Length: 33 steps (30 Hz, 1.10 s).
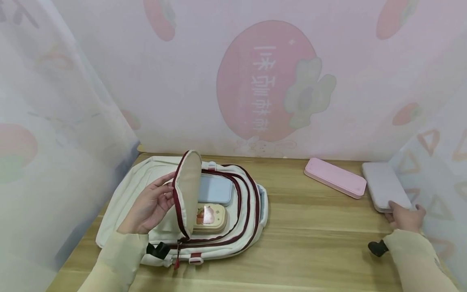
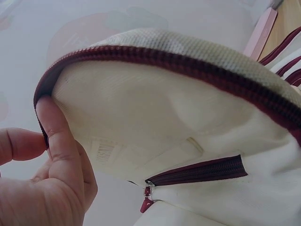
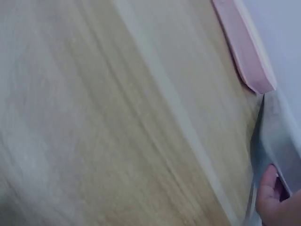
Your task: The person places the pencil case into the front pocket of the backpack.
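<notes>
A cream backpack (image 1: 127, 194) with dark red zips lies on the table, its front pocket unzipped. By its zipped edge, my left hand (image 1: 155, 202) pinches the raised pocket flap (image 1: 189, 190), thumb on one side and fingers on the other in the left wrist view. Inside the pocket are a light blue case (image 1: 215, 189) and a cream case with a printed picture (image 1: 211, 217), partly hidden by the flap. At the far right, my right hand (image 1: 406, 217) grips the near end of a pale grey case (image 1: 386, 184), thumb on top and fingers beneath.
A pink case (image 1: 335, 177) lies just left of the grey one, near the back of the wooden table (image 1: 310, 243). Printed cloth walls (image 1: 182, 89) rise behind and at both sides. A red zip pull (image 1: 176, 263) hangs at the pocket's near corner.
</notes>
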Available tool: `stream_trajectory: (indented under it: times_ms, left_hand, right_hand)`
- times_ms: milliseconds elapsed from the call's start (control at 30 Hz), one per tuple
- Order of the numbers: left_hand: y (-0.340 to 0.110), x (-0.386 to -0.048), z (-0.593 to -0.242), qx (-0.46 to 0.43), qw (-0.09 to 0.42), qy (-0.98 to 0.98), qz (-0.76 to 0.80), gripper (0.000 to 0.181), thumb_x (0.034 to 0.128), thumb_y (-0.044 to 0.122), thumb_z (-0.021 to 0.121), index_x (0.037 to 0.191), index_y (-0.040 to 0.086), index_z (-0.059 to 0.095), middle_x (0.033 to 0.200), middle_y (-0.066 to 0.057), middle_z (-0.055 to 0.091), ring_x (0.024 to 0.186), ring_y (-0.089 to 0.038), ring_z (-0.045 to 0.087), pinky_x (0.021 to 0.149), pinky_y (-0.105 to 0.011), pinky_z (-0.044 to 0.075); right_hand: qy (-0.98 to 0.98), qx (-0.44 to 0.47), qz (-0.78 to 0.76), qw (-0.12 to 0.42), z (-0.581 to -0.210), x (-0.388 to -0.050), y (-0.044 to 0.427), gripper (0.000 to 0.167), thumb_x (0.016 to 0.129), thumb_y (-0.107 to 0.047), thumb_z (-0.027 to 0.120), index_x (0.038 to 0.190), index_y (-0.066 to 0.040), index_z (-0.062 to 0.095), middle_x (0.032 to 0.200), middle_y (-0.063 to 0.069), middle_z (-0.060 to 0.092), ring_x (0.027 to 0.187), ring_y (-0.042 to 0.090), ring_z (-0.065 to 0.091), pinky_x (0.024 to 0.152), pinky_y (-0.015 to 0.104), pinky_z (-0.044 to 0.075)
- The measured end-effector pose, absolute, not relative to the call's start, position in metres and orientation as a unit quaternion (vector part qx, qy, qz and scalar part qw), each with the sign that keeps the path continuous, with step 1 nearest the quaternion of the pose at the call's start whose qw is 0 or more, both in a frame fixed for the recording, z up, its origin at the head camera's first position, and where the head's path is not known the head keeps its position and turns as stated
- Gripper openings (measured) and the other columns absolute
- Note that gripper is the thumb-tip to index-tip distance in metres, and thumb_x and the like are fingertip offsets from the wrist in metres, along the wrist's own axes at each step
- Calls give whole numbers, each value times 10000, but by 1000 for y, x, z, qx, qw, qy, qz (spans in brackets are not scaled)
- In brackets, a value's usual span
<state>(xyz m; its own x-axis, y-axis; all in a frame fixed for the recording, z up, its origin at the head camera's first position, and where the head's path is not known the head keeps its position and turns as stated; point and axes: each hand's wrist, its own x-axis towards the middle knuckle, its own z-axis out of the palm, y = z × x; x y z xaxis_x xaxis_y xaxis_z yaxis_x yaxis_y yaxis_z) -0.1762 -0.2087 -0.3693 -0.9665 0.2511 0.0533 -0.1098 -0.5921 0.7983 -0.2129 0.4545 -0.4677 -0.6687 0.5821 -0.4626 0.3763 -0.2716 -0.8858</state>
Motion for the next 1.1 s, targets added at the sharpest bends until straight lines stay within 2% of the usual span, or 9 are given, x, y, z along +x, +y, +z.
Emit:
stream_trajectory:
  times_ms: [33, 100, 200, 333, 467, 600, 800, 1100]
  left_hand:
    - [-209, -176, -370, 81, 101, 440, 889, 389, 1047, -119, 370, 1290, 48, 625, 1063, -110, 688, 891, -172, 692, 798, -280, 579]
    - [-209, -176, -370, 81, 99, 439, 889, 390, 1047, -119, 373, 1290, 49, 627, 1057, -109, 687, 884, -171, 690, 793, -278, 578]
    - [-210, -175, -371, 80, 97, 437, 890, 390, 1046, -120, 371, 1291, 48, 623, 1056, -110, 681, 879, -173, 688, 789, -281, 578]
    - [-211, -174, -371, 80, 98, 437, 891, 386, 1046, -119, 376, 1299, 47, 617, 1067, -115, 676, 885, -176, 689, 793, -285, 578]
    - [-210, -175, -371, 79, 98, 440, 889, 375, 1048, -112, 390, 1307, 49, 609, 1077, -112, 675, 894, -174, 688, 802, -284, 576]
    - [-210, -175, -371, 75, 98, 440, 889, 370, 1048, -112, 387, 1294, 48, 611, 1070, -109, 677, 890, -171, 689, 801, -283, 576]
    - [-210, -176, -371, 79, 100, 437, 890, 379, 1048, -119, 377, 1293, 47, 613, 1068, -109, 678, 893, -173, 691, 803, -285, 577]
    - [-208, -177, -370, 77, 100, 441, 888, 366, 1050, -112, 387, 1296, 47, 606, 1085, -113, 680, 903, -177, 692, 807, -286, 577]
  right_hand:
    - [-573, -399, 713, 75, -466, -213, 454, 953, 1012, -158, 556, 1619, -336, -156, 1685, 61, -118, 1129, -4, 476, 748, 198, 553]
    - [-542, -388, 742, 75, -461, -213, 452, 887, 1027, -114, 476, 1618, -371, -133, 1675, -23, -92, 1268, 38, 363, 726, 241, 568]
    - [-523, -368, 765, 72, -454, -215, 449, 821, 1027, -60, 369, 1611, -377, -114, 1661, -108, -53, 1332, 60, 306, 663, 295, 565]
    - [-519, -365, 768, 87, -450, -216, 447, 799, 1013, -14, 369, 1598, -335, -71, 1639, -131, 13, 1237, 54, 378, 618, 318, 570]
    - [-493, -377, 776, 112, -450, -215, 446, 795, 1014, -1, 433, 1582, -351, 0, 1601, -183, 62, 1125, 37, 414, 577, 310, 576]
    - [-473, -377, 785, 130, -453, -214, 450, 796, 1028, -26, 470, 1585, -363, 13, 1616, -180, 64, 1127, 28, 415, 566, 308, 576]
    - [-462, -374, 791, 142, -454, -211, 456, 767, 1029, -3, 453, 1595, -361, 77, 1581, -198, 167, 1108, 34, 466, 517, 343, 567]
    - [-435, -347, 818, 148, -443, -209, 455, 753, 1052, -4, 440, 1597, -401, 106, 1588, -217, 179, 1048, 28, 508, 559, 354, 593]
